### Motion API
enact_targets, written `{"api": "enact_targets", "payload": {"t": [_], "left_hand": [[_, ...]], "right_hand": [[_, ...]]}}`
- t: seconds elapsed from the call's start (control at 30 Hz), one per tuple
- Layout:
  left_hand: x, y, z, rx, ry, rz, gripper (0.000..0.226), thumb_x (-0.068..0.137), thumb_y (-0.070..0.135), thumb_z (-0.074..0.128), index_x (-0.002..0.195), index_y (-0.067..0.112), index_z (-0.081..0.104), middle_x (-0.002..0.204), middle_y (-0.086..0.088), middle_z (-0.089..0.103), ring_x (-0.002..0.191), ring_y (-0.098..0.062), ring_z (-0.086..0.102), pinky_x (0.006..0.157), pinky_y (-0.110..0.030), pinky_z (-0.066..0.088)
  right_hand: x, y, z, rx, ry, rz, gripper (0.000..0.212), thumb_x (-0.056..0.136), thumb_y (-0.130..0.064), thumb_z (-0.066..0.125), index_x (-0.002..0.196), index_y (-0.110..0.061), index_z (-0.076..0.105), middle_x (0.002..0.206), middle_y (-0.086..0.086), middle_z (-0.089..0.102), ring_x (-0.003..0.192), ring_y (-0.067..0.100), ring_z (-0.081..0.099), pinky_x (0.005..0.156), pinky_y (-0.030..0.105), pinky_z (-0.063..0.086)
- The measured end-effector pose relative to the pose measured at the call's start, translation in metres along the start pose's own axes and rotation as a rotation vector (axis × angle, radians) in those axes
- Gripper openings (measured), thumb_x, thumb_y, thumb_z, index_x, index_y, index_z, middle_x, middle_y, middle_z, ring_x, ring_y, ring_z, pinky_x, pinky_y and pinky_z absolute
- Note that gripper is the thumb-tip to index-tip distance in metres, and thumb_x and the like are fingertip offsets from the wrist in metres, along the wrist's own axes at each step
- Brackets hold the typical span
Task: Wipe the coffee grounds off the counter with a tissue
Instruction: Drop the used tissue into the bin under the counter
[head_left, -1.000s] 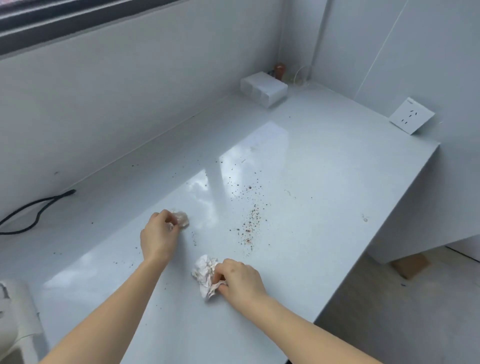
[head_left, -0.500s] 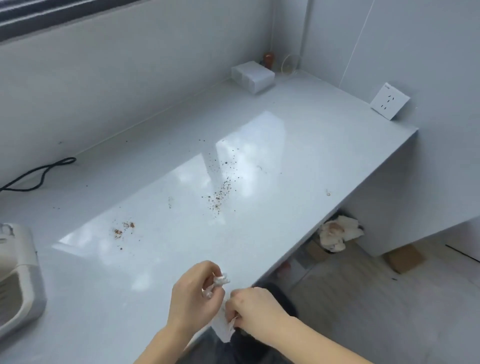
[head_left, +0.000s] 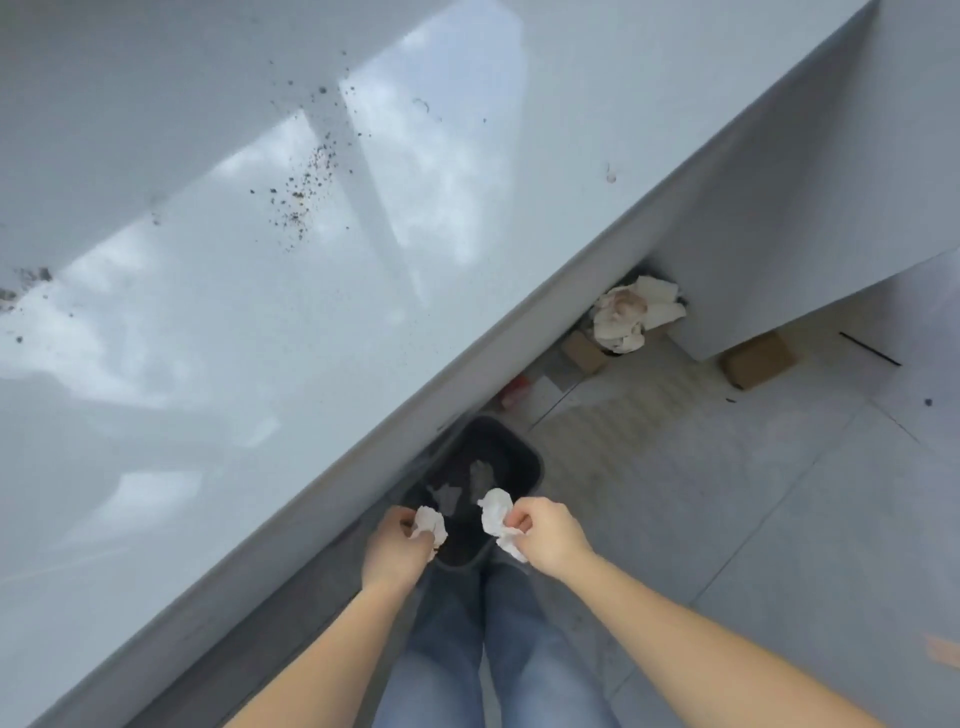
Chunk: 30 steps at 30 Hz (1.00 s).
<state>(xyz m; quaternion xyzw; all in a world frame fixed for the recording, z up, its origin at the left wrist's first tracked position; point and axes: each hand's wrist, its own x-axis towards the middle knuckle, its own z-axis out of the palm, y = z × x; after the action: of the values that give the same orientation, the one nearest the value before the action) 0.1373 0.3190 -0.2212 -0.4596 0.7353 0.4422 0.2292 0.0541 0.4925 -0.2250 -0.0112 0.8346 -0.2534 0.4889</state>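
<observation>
I look down past the white counter's (head_left: 218, 364) front edge to the floor. My left hand (head_left: 395, 551) pinches a small crumpled tissue (head_left: 430, 525), and my right hand (head_left: 545, 535) pinches a second crumpled tissue (head_left: 497, 517). Both hands hover over the open mouth of a black bin (head_left: 514, 457) that stands on the floor under the counter's edge, with a few pale scraps inside it. Coffee grounds (head_left: 306, 182) lie scattered on the counter's upper middle, and a smaller patch of grounds (head_left: 26, 283) sits at the left edge.
A pile of used white tissues (head_left: 631, 314) lies on the floor under the counter, beside small cardboard boxes (head_left: 758, 358). My legs in blue jeans (head_left: 488, 649) stand close to the bin. The floor is grey tile.
My view has tilted down from the counter to the floor. Both hands have come off the counter with their tissues and now hang over the bin.
</observation>
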Motion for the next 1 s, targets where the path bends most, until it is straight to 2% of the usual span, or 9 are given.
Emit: {"api": "enact_targets", "payload": {"t": [0.07, 0.13, 0.23, 0.37, 0.47, 0.57, 0.73, 0.87, 1.0], "left_hand": [[0.02, -0.004, 0.009, 0.005, -0.057, -0.018, 0.018, 0.082, 0.026, 0.05, 0.067, 0.017, 0.05, 0.062, 0.004, 0.056, 0.068, -0.022, 0.056, 0.056, -0.026, 0.037], [0.035, -0.001, 0.019, -0.01, -0.121, -0.034, 0.014, 0.083, 0.021, 0.055, 0.093, 0.014, 0.061, 0.085, -0.002, 0.064, 0.085, -0.025, 0.061, 0.068, -0.028, 0.042], [0.043, 0.001, 0.029, -0.056, -0.184, -0.105, 0.043, 0.086, 0.021, 0.056, 0.127, 0.01, 0.05, 0.117, -0.009, 0.06, 0.107, -0.025, 0.058, 0.089, -0.031, 0.044], [0.033, -0.012, 0.036, -0.087, -0.22, -0.145, 0.047, 0.09, 0.022, 0.049, 0.135, 0.012, 0.042, 0.13, -0.008, 0.054, 0.106, -0.02, 0.05, 0.085, -0.025, 0.035], [0.019, -0.022, 0.04, -0.114, -0.263, -0.163, 0.051, 0.091, 0.023, 0.048, 0.14, 0.013, 0.037, 0.141, -0.01, 0.048, 0.127, -0.026, 0.045, 0.094, -0.027, 0.034], [0.006, -0.019, 0.036, -0.107, -0.277, -0.131, 0.055, 0.091, 0.024, 0.048, 0.143, 0.015, 0.033, 0.147, -0.009, 0.041, 0.135, -0.023, 0.038, 0.104, -0.027, 0.031], [-0.018, 0.016, 0.014, 0.072, -0.222, 0.105, 0.059, 0.094, 0.034, 0.042, 0.148, 0.02, 0.024, 0.155, -0.002, 0.03, 0.141, -0.02, 0.03, 0.112, -0.031, 0.024], [-0.055, 0.051, -0.01, 0.456, -0.177, 0.489, 0.059, 0.096, 0.04, 0.034, 0.148, 0.018, 0.019, 0.156, -0.003, 0.027, 0.143, -0.019, 0.024, 0.117, -0.039, 0.022], [-0.099, 0.086, -0.051, 0.451, 0.002, 0.671, 0.064, 0.095, 0.045, 0.034, 0.15, 0.025, 0.008, 0.159, 0.005, 0.014, 0.146, -0.013, 0.012, 0.12, -0.035, 0.015]], "right_hand": [[0.019, 0.001, 0.015, 0.111, 0.016, 0.045, 0.019, 0.081, -0.013, 0.06, 0.097, -0.019, 0.065, 0.098, 0.001, 0.065, 0.095, 0.024, 0.064, 0.079, 0.028, 0.051], [0.036, -0.002, 0.026, 0.245, 0.013, 0.112, 0.03, 0.082, -0.006, 0.055, 0.109, -0.017, 0.063, 0.109, 0.007, 0.065, 0.097, 0.027, 0.064, 0.081, 0.035, 0.056], [0.049, -0.005, 0.036, 0.341, -0.025, 0.17, 0.041, 0.087, -0.013, 0.053, 0.128, -0.018, 0.052, 0.117, 0.006, 0.058, 0.099, 0.027, 0.06, 0.079, 0.038, 0.058], [0.048, 0.002, 0.042, 0.243, 0.021, 0.12, 0.046, 0.091, -0.013, 0.049, 0.137, -0.014, 0.044, 0.134, 0.013, 0.053, 0.121, 0.03, 0.051, 0.098, 0.033, 0.043], [0.035, 0.009, 0.039, 0.225, 0.013, 0.093, 0.045, 0.092, -0.009, 0.046, 0.136, -0.015, 0.045, 0.136, 0.01, 0.052, 0.122, 0.025, 0.049, 0.094, 0.025, 0.038], [0.023, 0.01, 0.029, 0.186, 0.004, 0.063, 0.05, 0.091, -0.007, 0.047, 0.139, -0.017, 0.043, 0.134, 0.009, 0.053, 0.119, 0.022, 0.051, 0.09, 0.019, 0.035], [0.004, -0.012, 0.003, 0.052, 0.008, -0.068, 0.048, 0.091, -0.013, 0.048, 0.138, -0.024, 0.044, 0.128, 0.006, 0.059, 0.1, 0.018, 0.058, 0.087, 0.025, 0.045], [-0.026, -0.047, -0.028, -0.157, 0.012, -0.33, 0.047, 0.091, -0.023, 0.049, 0.138, -0.027, 0.044, 0.14, -0.004, 0.052, 0.121, 0.015, 0.053, 0.098, 0.028, 0.042], [-0.071, -0.094, -0.075, -0.282, 0.106, -0.571, 0.041, 0.096, -0.039, 0.041, 0.137, -0.034, 0.043, 0.134, -0.011, 0.057, 0.118, 0.009, 0.055, 0.099, 0.03, 0.046]]}}
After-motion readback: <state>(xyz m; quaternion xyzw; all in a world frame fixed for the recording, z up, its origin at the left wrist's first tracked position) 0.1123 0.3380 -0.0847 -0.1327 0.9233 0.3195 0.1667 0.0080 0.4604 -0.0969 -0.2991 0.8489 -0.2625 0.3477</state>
